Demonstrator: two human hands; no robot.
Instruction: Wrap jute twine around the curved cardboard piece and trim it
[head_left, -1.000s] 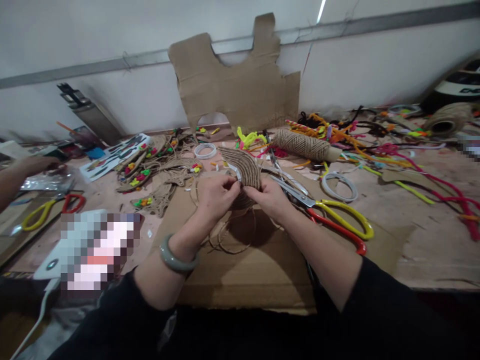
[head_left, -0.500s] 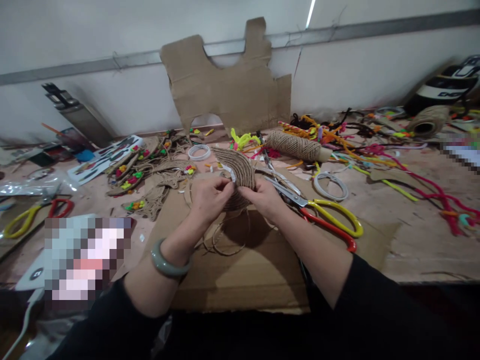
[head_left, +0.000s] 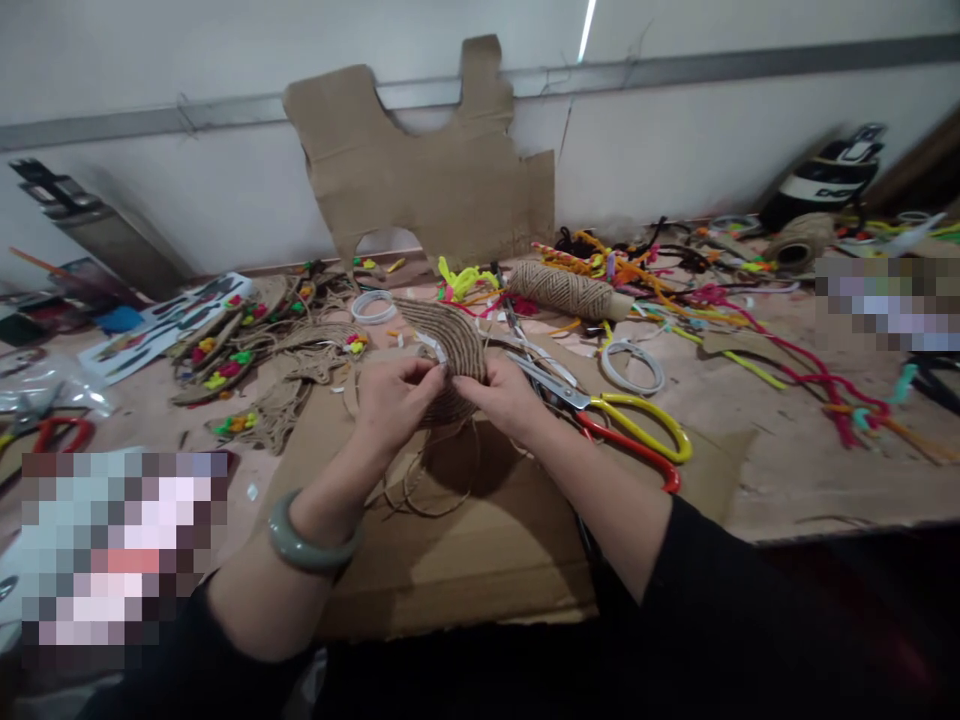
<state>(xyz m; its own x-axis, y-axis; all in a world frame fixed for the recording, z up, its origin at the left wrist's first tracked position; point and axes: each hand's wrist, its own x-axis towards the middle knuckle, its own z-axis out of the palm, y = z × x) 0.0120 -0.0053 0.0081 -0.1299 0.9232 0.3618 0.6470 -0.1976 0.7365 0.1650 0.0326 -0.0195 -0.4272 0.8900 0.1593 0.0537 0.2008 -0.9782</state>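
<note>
Between my hands is a curved piece covered in rows of brown jute twine [head_left: 453, 330], held above a sheet of cardboard [head_left: 450, 570]. My left hand [head_left: 394, 400] pinches its left edge, where a white strip [head_left: 430, 347] shows. My right hand [head_left: 504, 398] is closed on the right side, thumb on top of the rows and fingers hidden behind. A loose loop of twine [head_left: 442, 485] hangs below the piece onto the cardboard. Scissors with yellow and red handles [head_left: 637, 425] lie right beside my right hand.
A spool of twine [head_left: 562, 290] lies behind, beside a roll of white tape [head_left: 632, 367]. Colourful cords [head_left: 787, 350] spread over the right side. Decorated twine pieces [head_left: 232, 350] pile up at left. A cut cardboard sheet [head_left: 427, 180] leans on the wall.
The whole view has shifted, so everything appears further left. My hands keep nearly the same grip on the twine-covered piece.
</note>
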